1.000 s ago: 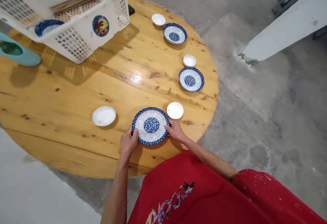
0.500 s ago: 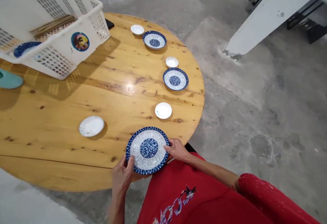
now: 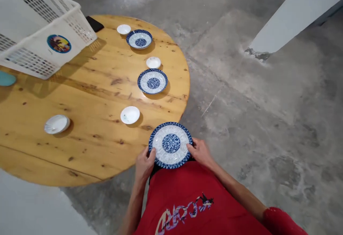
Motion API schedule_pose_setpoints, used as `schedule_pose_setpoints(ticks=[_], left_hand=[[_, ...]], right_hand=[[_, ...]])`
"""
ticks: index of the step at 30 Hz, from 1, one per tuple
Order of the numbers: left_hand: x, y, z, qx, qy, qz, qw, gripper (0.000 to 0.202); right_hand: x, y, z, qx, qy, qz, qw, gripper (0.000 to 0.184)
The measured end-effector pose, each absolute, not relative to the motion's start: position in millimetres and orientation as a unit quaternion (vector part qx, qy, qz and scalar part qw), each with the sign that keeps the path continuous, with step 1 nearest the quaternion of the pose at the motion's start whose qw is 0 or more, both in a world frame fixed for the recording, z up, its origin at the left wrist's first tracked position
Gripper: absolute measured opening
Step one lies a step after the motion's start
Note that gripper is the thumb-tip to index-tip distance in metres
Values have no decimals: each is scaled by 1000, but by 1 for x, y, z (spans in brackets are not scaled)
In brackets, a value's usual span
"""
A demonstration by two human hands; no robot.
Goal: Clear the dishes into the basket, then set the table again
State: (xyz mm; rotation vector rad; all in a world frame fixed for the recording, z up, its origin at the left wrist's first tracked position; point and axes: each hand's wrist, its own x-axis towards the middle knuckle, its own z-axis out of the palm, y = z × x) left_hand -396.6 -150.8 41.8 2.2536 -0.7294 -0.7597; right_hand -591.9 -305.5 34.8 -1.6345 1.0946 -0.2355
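A blue-and-white patterned plate (image 3: pixel 170 144) is held level just past the near edge of the round wooden table (image 3: pixel 88 95), over my red shirt. My left hand (image 3: pixel 144 163) grips its left rim and my right hand (image 3: pixel 200 152) grips its right rim, fingers curled on the edge. A small white saucer (image 3: pixel 130 114) lies on the table just left of the plate.
Two more blue-and-white plates (image 3: pixel 152 81) (image 3: pixel 139 39) lie along the table's right side, each with a small white saucer (image 3: pixel 153 62) (image 3: pixel 123 29) beside it. Another white saucer (image 3: pixel 56 124) lies at the left. A white plastic basket (image 3: pixel 40 34) stands at the back left. Grey concrete floor to the right.
Both hands have drawn the plate off the table toward my body, and it now hangs past the table's edge. My view has shifted right.
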Motion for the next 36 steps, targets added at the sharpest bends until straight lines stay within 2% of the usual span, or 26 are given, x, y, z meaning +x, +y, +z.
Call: schedule_pose_setpoints(ticks=[6,13,23,31,36], left_hand=[[-488,-235,39,815,-324,-345,336,34],[-489,-271,52,827,-324,-318,330,32],[-419,-329,53,851,-267,-240,382,31],[-323,-366,47,886,-149,-185,399,30],[-273,-381,38,891,-114,-190,397,30]], right_hand=[[-703,-360,46,-660,524,-119,525,28],[-705,-388,46,-634,524,-142,550,34],[-598,-491,54,-689,445,-102,563,35],[-449,-578,48,-793,327,-14,513,31],[-382,-604,29,-827,291,-11,482,29]])
